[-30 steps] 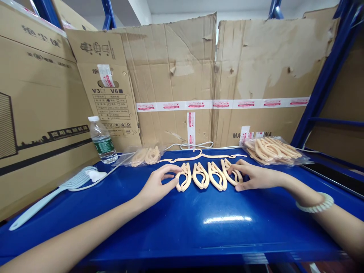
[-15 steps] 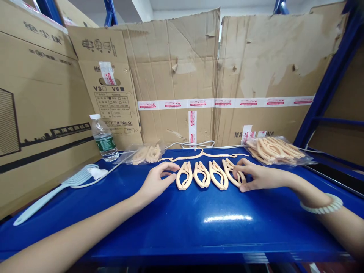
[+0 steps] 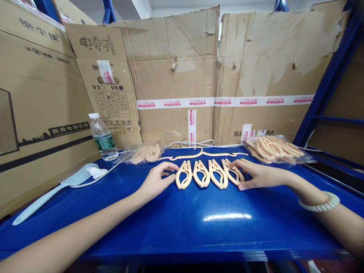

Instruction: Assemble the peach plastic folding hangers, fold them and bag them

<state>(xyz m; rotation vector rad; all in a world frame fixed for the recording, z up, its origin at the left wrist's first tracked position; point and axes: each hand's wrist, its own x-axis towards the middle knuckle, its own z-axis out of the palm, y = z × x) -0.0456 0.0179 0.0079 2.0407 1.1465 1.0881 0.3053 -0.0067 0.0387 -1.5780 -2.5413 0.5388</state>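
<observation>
Several folded cream plastic travel hangers lie side by side in a row on the blue table (image 3: 176, 220). My left hand (image 3: 157, 178) is beside the leftmost folded hanger (image 3: 184, 175), thumb and fingers apart, fingertips at its edge. At the other end, my right hand (image 3: 256, 174) touches the right side of the rightmost folded hanger (image 3: 233, 172), its index finger near the top and its thumb near the lower end. Its fingers are spread, not closed around the hanger. Behind the row lies an unfolded hanger (image 3: 210, 154), hook pointing away from me.
Bagged hangers (image 3: 273, 149) lie at back right, and a smaller bag (image 3: 146, 153) at back left. A water bottle (image 3: 104, 138), a pale blue brush (image 3: 57, 191) and a white cable (image 3: 109, 174) are on the left. Cardboard (image 3: 173, 60) stands behind; a dark flat device (image 3: 338, 178) lies right.
My right hand's fingers have drawn back slightly from over the rightmost hanger to its right side. My left hand stays at the row's left end. The view has shifted a little.
</observation>
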